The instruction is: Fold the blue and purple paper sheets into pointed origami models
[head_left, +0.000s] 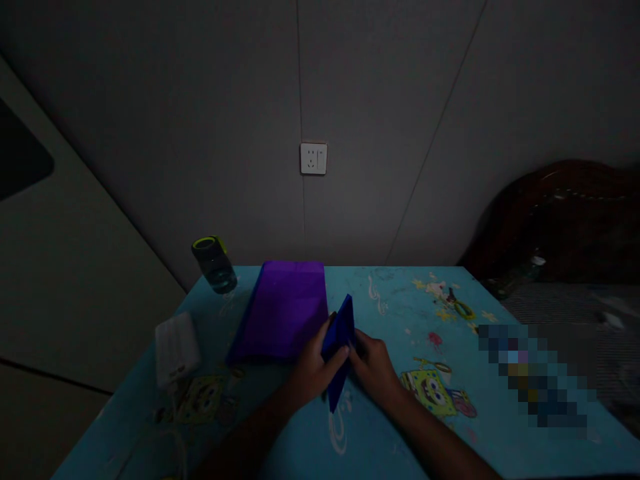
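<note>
Above the middle of the table, both hands hold a flat, dark blue folded piece (344, 327), probably paper, tilted up on its edge. My left hand (315, 370) grips it from the left with the thumb lying across its face. On the other side, my right hand (375, 367) is closed at its right edge, its fingertips partly hidden. A small dark object shows beside the left fingers, too unclear to name. Behind the left hand, purple sheets (290, 307) with a blue edge underneath lie on the table.
A patterned blue cloth (360, 433) covers the table. At left stand a bottle with a lime rim (215, 263) and a white box (177, 350) with a cable. Scissors (460, 305) lie back right; a pixelated patch hides something at right. A wall socket (314, 159) is behind.
</note>
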`<state>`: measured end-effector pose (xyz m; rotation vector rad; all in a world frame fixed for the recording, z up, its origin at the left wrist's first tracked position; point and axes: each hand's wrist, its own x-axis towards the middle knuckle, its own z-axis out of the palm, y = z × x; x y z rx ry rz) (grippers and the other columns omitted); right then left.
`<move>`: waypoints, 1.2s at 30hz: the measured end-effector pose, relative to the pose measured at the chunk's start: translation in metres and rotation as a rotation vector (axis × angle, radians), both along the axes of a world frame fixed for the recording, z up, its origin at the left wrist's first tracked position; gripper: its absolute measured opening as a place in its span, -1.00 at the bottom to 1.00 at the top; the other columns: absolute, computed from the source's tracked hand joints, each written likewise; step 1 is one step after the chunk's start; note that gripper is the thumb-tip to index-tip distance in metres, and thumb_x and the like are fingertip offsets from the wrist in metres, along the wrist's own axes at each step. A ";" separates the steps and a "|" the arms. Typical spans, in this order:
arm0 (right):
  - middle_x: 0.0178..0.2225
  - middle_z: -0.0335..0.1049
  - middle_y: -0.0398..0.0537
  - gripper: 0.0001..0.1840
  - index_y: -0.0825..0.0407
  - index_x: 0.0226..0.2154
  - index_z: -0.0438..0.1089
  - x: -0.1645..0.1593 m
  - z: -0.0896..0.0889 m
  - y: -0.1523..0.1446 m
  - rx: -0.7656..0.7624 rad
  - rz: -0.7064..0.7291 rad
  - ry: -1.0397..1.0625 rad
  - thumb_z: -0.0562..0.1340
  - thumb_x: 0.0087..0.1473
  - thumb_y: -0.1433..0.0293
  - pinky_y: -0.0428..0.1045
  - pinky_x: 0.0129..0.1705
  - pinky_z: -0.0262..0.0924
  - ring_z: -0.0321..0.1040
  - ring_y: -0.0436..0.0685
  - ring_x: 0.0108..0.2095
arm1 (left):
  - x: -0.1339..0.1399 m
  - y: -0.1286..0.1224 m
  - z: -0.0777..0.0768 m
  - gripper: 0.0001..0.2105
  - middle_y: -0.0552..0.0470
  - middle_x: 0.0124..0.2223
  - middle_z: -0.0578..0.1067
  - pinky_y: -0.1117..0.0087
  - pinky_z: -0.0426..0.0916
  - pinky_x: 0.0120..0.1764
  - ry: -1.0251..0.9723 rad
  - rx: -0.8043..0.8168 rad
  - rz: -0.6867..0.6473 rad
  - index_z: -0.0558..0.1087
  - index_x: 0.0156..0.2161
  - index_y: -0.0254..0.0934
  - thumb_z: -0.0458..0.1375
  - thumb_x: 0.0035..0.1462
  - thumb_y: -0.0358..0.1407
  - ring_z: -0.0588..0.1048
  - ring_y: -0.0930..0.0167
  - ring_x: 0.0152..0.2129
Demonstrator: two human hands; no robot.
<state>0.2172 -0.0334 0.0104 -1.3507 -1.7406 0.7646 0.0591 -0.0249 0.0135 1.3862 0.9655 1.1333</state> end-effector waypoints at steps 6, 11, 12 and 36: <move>-0.46 0.44 -0.13 -0.66 0.08 -0.22 0.48 0.002 0.005 -0.001 0.037 0.060 0.037 0.08 0.21 0.22 -0.09 -0.39 0.19 0.30 0.05 -0.51 | 0.001 -0.001 -0.001 -0.35 -0.09 0.23 0.37 0.15 0.09 0.26 0.027 -0.002 0.054 0.34 0.17 -0.17 0.35 -0.07 -0.25 0.28 0.16 0.20; -0.48 0.34 -0.19 -0.63 0.08 -0.25 0.49 0.009 0.012 0.002 -0.026 0.086 0.222 0.08 0.24 0.18 -0.11 -0.37 0.18 0.24 0.01 -0.47 | -0.003 -0.001 0.000 -0.39 -0.08 0.23 0.36 0.23 0.17 0.23 -0.006 -0.005 0.004 0.27 0.23 -0.18 0.26 0.06 -0.21 0.31 0.21 0.19; -0.46 0.34 -0.18 -0.62 0.08 -0.23 0.50 0.009 0.012 0.003 -0.054 0.105 0.284 0.09 0.24 0.16 -0.10 -0.36 0.18 0.24 0.01 -0.46 | -0.004 -0.001 0.000 -0.42 -0.08 0.24 0.35 0.23 0.16 0.23 -0.012 -0.008 0.016 0.28 0.22 -0.19 0.24 0.08 -0.19 0.29 0.21 0.20; -0.44 0.54 0.02 -0.66 0.04 -0.10 0.43 0.001 0.005 -0.013 0.502 0.281 -0.589 0.10 0.27 0.19 -0.03 -0.37 0.21 0.44 0.10 -0.48 | -0.006 0.013 0.002 -0.44 -0.04 0.18 0.41 0.25 0.13 0.22 -0.204 -0.166 0.316 0.33 0.16 -0.13 0.27 0.04 -0.11 0.28 0.25 0.20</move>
